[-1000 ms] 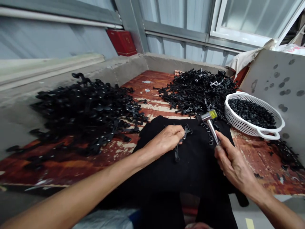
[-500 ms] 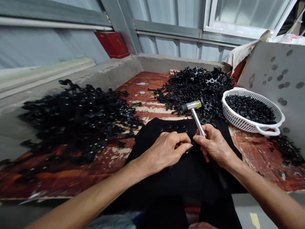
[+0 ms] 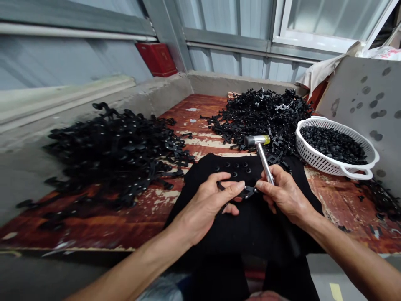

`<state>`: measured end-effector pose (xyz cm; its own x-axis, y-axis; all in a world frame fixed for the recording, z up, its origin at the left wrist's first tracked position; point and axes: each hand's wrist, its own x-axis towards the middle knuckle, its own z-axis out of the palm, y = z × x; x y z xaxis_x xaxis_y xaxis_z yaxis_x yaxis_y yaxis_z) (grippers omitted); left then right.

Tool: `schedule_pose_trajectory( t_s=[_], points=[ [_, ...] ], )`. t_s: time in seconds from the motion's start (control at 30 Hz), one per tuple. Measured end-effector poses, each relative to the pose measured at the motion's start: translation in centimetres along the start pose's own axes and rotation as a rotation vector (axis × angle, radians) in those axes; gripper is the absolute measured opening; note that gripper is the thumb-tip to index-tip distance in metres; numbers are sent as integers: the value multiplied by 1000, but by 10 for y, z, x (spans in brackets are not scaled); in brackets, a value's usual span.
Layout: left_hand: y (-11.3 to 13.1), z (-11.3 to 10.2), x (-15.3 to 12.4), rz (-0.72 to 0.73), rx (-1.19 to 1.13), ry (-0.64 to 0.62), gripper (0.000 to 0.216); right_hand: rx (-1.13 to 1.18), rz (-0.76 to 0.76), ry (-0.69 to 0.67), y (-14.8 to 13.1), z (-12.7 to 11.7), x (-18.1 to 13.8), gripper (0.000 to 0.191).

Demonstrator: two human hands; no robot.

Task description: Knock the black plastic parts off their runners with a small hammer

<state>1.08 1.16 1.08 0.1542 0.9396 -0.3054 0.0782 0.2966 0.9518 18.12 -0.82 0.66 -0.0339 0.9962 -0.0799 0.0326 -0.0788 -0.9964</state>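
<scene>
My left hand (image 3: 213, 200) pinches one end of a small black plastic part (image 3: 246, 192) just above a black cloth pad (image 3: 250, 225). My right hand (image 3: 282, 193) grips the metal handle of a small hammer (image 3: 260, 147) whose yellow-tipped head points up and away, and its fingertips touch the other end of the same part. Several small black round pieces (image 3: 233, 169) lie in a row on the pad just beyond the hands.
A big heap of joined black parts (image 3: 115, 146) lies at the left on the worn red board (image 3: 94, 217). A second heap of black parts (image 3: 263, 115) sits at the back. A white slotted basket (image 3: 336, 167) of small black pieces stands at the right, beside a grey panel (image 3: 366, 100).
My right hand came in from the right with the hammer to meet my left hand. The black part, earlier lying under my left hand on the pad, is now lifted between both hands.
</scene>
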Motion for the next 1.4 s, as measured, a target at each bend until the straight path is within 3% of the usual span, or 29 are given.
schedule_pose_trajectory(
  t_s=[0.07,0.1,0.27,0.4,0.53,0.63,0.9,1.2,1.4],
  points=[
    [3,-1,-1,-195,-173,-116,42,-5,9,-5,1,1,0,20],
    [5,-1,-1,-223,-201,-110,39,-9,12,-5,1,1,0,20],
    [13,-7,-6,-112,-135,74,41,-33,22,-3,0,0,-2,18],
    [8,-11,-9,-350,-274,-94,19,-45,27,-26,-1,3,-2,18],
    [1,-12,-8,-351,-294,-240,16,-69,24,-63,-1,12,2,16],
    [1,-12,-5,-282,-262,-213,16,-86,21,-74,0,17,4,14],
    [6,-30,23,-221,-261,72,16,-14,24,-45,3,3,-19,24],
    [7,-67,40,-275,-177,39,19,106,220,-85,18,-5,-50,41],
    [11,-69,51,-311,-118,20,19,98,243,-95,18,-7,-50,45]
  ],
)
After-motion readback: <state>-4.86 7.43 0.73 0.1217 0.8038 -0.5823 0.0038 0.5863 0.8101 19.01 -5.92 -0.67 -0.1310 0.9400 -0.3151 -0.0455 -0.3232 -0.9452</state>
